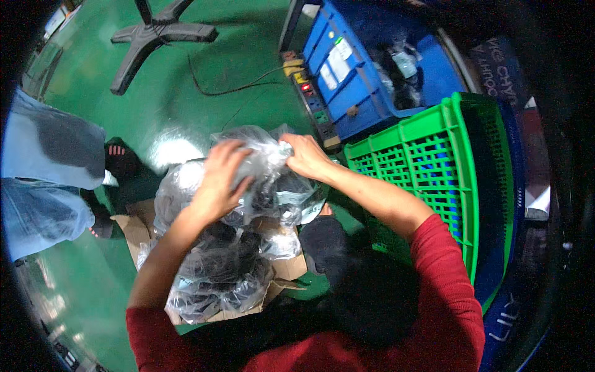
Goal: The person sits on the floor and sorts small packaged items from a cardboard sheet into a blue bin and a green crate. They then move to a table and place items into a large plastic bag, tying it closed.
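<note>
Plastic bag (pixel 265 160) — in right hand (pixel 308 157)

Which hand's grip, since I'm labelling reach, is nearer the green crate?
Right. The right grip holds the clear plastic bag just left of the green crate; the left grip is farther left, by the same bag.

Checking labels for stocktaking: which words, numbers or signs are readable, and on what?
Dark blue wall, lower right: white lettering, not transcribed.
Dark panel, upper right: pale lettering, not transcribed.
White labels on blue crate: too small to read.
Pale label among clear plastic bags: too blurred.
</note>
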`<move>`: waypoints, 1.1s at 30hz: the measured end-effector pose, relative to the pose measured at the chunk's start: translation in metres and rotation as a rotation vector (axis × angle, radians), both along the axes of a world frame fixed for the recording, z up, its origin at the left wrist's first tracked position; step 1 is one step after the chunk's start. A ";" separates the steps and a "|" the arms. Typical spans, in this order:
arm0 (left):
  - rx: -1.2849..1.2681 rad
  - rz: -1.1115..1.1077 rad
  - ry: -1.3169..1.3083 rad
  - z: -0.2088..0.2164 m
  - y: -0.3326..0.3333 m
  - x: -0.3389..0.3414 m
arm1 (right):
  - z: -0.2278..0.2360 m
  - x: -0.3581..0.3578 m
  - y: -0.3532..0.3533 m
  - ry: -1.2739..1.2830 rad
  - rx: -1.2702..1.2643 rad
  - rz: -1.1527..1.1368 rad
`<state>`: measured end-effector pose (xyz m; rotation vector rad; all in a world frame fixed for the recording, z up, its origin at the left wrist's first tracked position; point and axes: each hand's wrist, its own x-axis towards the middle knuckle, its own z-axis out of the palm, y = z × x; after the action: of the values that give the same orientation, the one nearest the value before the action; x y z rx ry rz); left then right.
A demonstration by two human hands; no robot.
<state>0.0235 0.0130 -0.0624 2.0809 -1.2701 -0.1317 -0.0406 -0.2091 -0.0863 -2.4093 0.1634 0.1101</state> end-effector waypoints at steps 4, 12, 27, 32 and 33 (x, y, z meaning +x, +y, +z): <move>0.026 0.266 -0.183 0.073 0.083 0.016 | 0.105 0.036 -0.010 -0.071 -0.175 0.110; 0.044 0.601 0.080 0.096 0.203 -0.004 | 0.339 0.038 -0.139 -0.108 0.024 -0.101; 0.207 0.987 0.442 0.075 0.227 -0.034 | 0.154 0.087 -0.470 0.481 -0.917 0.137; 0.308 0.974 0.384 0.097 0.191 -0.022 | 0.050 0.051 -0.513 0.747 -0.892 0.240; 0.325 0.982 0.385 0.103 0.181 -0.019 | 0.036 0.047 -0.516 0.818 -0.776 0.256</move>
<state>0.0046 0.1942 0.0405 2.5546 0.0748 -0.2818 0.0059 -0.7246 -0.0502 -2.9766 0.3053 1.3715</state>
